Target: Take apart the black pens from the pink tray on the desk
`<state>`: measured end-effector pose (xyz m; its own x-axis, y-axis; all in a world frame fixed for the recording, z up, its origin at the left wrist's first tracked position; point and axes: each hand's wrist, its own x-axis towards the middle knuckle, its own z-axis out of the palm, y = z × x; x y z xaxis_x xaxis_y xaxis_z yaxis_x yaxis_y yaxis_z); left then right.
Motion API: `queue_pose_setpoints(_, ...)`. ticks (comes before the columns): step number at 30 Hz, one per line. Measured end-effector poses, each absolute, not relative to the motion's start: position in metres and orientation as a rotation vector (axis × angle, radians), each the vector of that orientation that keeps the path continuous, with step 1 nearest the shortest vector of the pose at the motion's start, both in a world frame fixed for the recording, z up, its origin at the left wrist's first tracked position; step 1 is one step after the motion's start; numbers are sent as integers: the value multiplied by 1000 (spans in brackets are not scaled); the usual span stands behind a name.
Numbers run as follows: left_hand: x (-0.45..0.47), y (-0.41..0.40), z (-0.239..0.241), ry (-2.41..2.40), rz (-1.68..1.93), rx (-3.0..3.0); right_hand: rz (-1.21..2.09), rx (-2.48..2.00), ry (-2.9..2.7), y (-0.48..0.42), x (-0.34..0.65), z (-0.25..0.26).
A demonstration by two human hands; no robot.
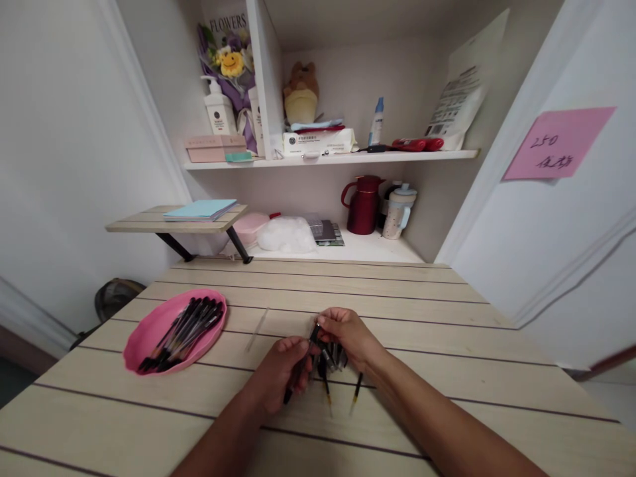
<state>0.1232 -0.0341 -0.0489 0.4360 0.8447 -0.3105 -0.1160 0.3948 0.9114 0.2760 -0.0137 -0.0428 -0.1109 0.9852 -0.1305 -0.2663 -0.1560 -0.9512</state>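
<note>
We see the left hand (278,371) closed around a black pen (301,368), its lower tip pointing toward the person. The right hand (348,334) pinches the upper end of the same pen between fingertips, directly above a small heap of pen parts (332,358) on the wooden table (447,318). Two thin refills (328,391) with yellowish tips lie just below the right hand. A clear slender tube (257,329) rests on the table to the left of both hands. Farther left, well apart from the hands, a pink oval tray (144,338) holds a bundle of black pens (183,331) laid roughly parallel. Beyond the hands, a shelf bears a red jug (362,205).
</note>
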Motion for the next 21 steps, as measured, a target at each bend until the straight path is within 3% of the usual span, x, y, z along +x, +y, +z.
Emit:
queue_pose_setpoints(12, 122, -35, -45, 879, 733, 992, 1686, -869, -953, -18, 275, -39)
queue_pose_setpoints(17, 120, -34, -45, 876, 723, 995, 1596, -1066, -989, -14, 275, -45)
queue_pose_setpoints(21, 117, -32, -42, 815, 729, 934, 1695, -875, -968, -15, 278, -42)
